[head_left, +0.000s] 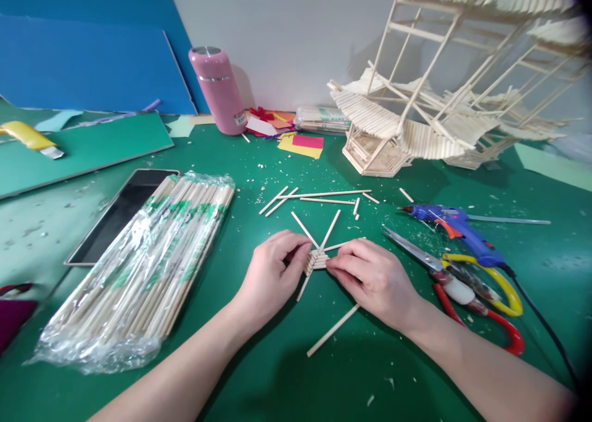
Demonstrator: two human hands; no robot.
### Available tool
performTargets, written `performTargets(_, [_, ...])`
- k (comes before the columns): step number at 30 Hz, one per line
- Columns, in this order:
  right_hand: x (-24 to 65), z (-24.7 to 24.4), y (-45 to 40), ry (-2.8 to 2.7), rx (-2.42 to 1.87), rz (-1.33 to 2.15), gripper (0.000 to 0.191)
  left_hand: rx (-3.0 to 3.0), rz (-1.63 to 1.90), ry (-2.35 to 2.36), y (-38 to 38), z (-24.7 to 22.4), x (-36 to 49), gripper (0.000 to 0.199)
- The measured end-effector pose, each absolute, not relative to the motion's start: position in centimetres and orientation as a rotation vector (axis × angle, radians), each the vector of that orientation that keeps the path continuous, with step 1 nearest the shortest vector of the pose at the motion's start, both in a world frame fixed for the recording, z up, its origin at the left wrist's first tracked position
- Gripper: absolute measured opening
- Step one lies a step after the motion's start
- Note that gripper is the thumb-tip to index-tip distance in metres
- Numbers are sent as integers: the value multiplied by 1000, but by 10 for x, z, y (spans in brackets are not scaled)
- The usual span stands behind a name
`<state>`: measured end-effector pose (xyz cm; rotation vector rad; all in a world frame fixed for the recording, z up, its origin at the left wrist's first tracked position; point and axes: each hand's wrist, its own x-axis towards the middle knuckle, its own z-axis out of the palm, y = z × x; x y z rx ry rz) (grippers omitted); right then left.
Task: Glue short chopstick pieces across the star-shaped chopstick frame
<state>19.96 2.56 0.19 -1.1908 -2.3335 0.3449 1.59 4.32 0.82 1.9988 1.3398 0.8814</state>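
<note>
A small frame of pale wooden sticks (318, 260) stands on the green table between my hands. Short slats lie side by side across its middle, and longer sticks fan out from it. My left hand (276, 266) pinches its left edge between thumb and fingers. On the other side, my right hand (377, 280) is closed with its fingertips at the right ends of the slats. Those fingertips hide exactly what they grip. A loose stick (333, 330) lies below the right hand, its upper end close to the palm.
Left lie bagged sticks (143, 255) and a black tray (123, 215). A glue gun (444, 221) and scissors (451, 277) lie right. Behind stand a pink flask (218, 92) and a stick-built model (402, 119). Cut sticks (324, 195) lie beyond my hands.
</note>
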Motion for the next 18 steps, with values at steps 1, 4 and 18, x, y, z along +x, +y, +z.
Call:
performTargets(1, [199,2,25,-2331,-1189,339,18,1998,882,1338,43,8,16,15])
performTargets(4, [198,2,25,-2319,-1185,321,18,2000,874,1335,43,8,16,15])
performTargets(18, [199,0,26,-2250,-1214,370,16,2252,677,1290,38,7,19,17])
